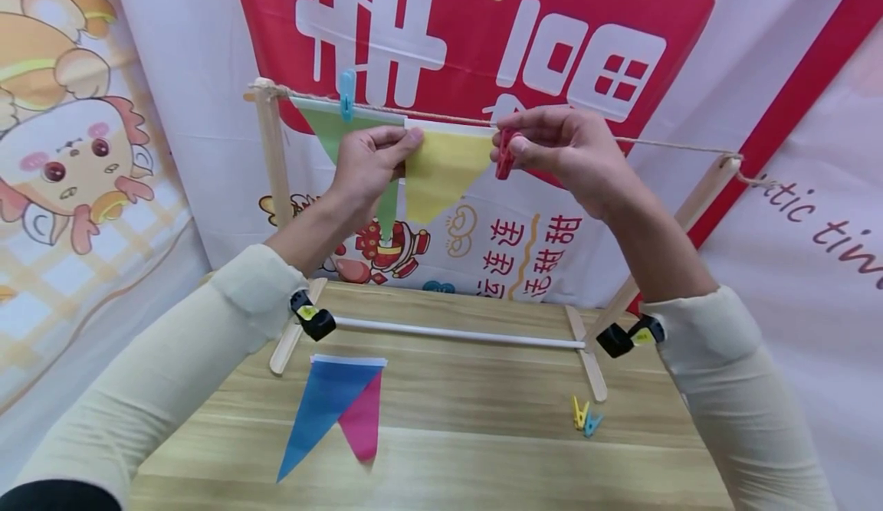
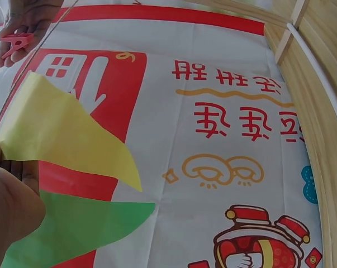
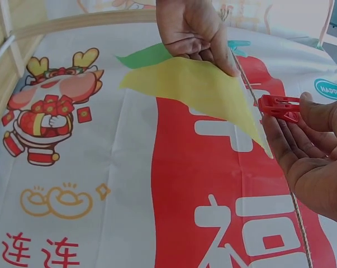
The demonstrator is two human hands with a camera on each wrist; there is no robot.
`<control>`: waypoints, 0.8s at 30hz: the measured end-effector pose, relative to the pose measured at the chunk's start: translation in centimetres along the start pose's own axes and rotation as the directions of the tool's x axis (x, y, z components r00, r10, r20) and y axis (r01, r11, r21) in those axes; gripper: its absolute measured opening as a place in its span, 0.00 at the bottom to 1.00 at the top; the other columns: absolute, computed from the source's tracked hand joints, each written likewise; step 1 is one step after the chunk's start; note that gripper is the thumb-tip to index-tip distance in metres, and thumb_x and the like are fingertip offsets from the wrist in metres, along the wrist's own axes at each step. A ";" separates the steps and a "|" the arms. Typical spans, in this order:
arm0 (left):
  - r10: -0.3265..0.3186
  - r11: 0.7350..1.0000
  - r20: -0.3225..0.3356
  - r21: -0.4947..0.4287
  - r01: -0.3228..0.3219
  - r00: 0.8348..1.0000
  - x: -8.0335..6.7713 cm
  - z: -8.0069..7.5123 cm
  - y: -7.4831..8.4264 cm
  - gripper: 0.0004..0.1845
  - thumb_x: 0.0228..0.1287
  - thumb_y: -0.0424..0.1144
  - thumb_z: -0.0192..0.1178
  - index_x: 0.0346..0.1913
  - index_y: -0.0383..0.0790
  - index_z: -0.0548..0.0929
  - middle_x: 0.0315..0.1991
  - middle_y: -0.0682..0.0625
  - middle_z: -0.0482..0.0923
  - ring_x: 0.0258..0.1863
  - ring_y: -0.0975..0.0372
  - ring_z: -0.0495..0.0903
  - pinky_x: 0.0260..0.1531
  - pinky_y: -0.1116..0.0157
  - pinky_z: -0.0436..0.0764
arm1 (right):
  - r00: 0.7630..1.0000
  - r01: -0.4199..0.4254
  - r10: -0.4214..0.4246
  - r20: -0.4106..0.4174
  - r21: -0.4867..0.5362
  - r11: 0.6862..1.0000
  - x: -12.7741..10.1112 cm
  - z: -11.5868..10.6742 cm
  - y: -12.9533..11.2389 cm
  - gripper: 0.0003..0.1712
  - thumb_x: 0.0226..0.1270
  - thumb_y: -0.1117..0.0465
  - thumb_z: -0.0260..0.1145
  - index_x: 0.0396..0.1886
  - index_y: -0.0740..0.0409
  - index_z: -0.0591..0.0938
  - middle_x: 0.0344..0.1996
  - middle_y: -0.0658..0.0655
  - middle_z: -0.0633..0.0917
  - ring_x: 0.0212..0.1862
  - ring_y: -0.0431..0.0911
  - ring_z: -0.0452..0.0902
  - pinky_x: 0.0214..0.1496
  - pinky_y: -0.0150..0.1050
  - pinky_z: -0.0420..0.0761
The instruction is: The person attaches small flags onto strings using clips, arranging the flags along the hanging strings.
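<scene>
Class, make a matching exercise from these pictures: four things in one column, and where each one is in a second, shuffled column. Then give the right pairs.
Things
1. red clothespin
2. light blue clothespin
3. yellow flag
4. blue flag

Places
A. lying on the wooden table
B. clipped on the string over the green flag
C. pinched in the right hand
D. held up at the string by the left hand

Pairs: 1-C, 2-B, 3-D, 4-A

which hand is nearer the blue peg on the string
Left. The left hand holds the yellow flag just below and right of the blue peg; the right hand is farther right, pinching a red peg.
</scene>
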State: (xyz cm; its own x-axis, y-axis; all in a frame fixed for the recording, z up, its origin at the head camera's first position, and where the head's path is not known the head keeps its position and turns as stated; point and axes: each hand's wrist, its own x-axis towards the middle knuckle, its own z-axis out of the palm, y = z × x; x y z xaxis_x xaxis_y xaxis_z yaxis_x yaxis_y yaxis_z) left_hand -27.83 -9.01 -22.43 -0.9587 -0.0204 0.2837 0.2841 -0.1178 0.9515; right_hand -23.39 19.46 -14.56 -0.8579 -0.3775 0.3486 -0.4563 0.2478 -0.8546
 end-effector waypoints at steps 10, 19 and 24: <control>0.005 1.000 0.004 -0.028 -0.005 1.000 0.3 -0.1 0.0 0.21 0.79 0.47 0.72 0.66 0.39 0.91 0.66 0.43 0.91 0.65 0.51 0.92 0.70 0.57 0.89 | 1.000 -0.003 0.003 -0.030 0.000 1.000 1.3 0.3 -1.4 0.23 0.79 0.56 0.76 0.69 0.56 0.88 0.61 0.57 0.93 0.62 0.50 0.92 0.64 0.32 0.90; 0.019 0.999 0.000 -0.030 -0.019 1.000 0.4 -0.4 -0.1 0.21 0.78 0.48 0.73 0.65 0.40 0.92 0.64 0.44 0.92 0.63 0.52 0.93 0.69 0.58 0.89 | 0.997 0.051 -0.046 -0.064 0.074 0.996 3.0 0.8 -2.4 0.20 0.77 0.58 0.77 0.65 0.58 0.90 0.57 0.61 0.92 0.60 0.53 0.93 0.68 0.36 0.90; 0.027 0.999 -0.009 -0.035 -0.028 1.000 0.4 -0.2 -0.3 0.20 0.79 0.47 0.72 0.65 0.39 0.91 0.64 0.43 0.92 0.62 0.52 0.93 0.69 0.58 0.89 | 0.995 0.044 -0.040 -0.095 0.048 0.998 3.8 1.1 -2.6 0.19 0.79 0.58 0.75 0.65 0.56 0.90 0.56 0.59 0.93 0.60 0.52 0.93 0.70 0.40 0.90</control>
State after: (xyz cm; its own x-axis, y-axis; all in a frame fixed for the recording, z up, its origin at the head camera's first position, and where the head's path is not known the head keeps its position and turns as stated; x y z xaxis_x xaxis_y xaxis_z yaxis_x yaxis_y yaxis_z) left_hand -28.33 -9.23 -22.60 -0.9507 -0.0321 0.3085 0.3097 -0.1520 0.9386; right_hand -25.18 16.44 -11.43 -0.8577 -0.3004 0.4172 -0.4820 0.1875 -0.8559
